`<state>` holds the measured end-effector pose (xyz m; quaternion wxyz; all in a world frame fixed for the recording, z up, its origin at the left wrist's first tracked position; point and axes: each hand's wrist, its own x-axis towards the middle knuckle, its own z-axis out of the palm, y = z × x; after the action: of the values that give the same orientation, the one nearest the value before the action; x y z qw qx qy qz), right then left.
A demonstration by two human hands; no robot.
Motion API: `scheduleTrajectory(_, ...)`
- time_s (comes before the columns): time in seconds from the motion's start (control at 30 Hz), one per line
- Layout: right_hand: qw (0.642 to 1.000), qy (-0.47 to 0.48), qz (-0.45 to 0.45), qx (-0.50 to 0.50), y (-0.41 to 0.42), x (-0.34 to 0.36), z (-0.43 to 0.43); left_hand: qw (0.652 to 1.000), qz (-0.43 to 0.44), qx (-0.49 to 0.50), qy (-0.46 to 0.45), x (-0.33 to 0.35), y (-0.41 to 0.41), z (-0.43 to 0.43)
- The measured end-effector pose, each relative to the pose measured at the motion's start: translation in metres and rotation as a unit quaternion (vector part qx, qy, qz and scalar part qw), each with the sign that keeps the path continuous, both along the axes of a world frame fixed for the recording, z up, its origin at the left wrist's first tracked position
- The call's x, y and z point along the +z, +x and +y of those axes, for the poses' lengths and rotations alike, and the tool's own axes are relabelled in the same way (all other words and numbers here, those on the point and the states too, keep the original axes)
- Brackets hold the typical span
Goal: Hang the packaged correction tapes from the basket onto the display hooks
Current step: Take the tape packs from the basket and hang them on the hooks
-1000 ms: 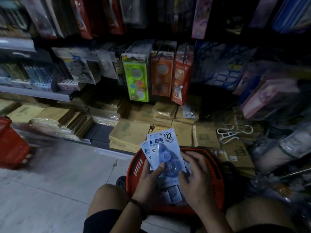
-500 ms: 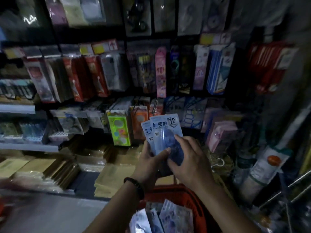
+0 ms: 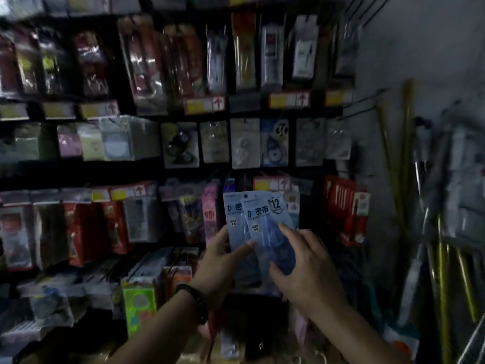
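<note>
I hold a small stack of blue packaged correction tapes (image 3: pixel 262 219) upright in front of the display wall. My left hand (image 3: pixel 223 261), with a dark wristband, grips the stack from the left and below. My right hand (image 3: pixel 301 261) pinches the front pack's lower right side, over its clear blister. A row of hanging correction tape packs (image 3: pixel 274 141) sits on the display hooks just above the stack. The basket is out of view.
Hanging stationery packs (image 3: pixel 147 64) fill the dark rack, with yellow and red price tags (image 3: pixel 204 103) on the rails. A red pack (image 3: pixel 349 208) hangs right of my hands. Bare wire hooks (image 3: pixel 364 103) stick out at upper right. Rolled goods (image 3: pixel 443 258) lean against the right wall.
Both hands have risen with the blue packs from the red basket up to the display wall. The view has tilted upward and the basket has dropped out of sight.
</note>
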<state>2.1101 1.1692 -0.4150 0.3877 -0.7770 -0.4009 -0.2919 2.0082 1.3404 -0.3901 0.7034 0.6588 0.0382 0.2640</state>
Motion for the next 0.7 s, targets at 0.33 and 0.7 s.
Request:
scheduleTrajectory(0.33, 0.998, 0.043, 0.005, -0.047, 0.075, 0.097, -0.022, 0.996, -0.027, 0.044, 0.07, 0.095, 0.075, 0.01)
scheduleTrajectory(0.7, 0.984, 0.079, 0.006, -0.163, 0.17, 0.149, -0.038, 0.992, -0.043, 0.047, 0.104, 0.126, 0.138, 0.015)
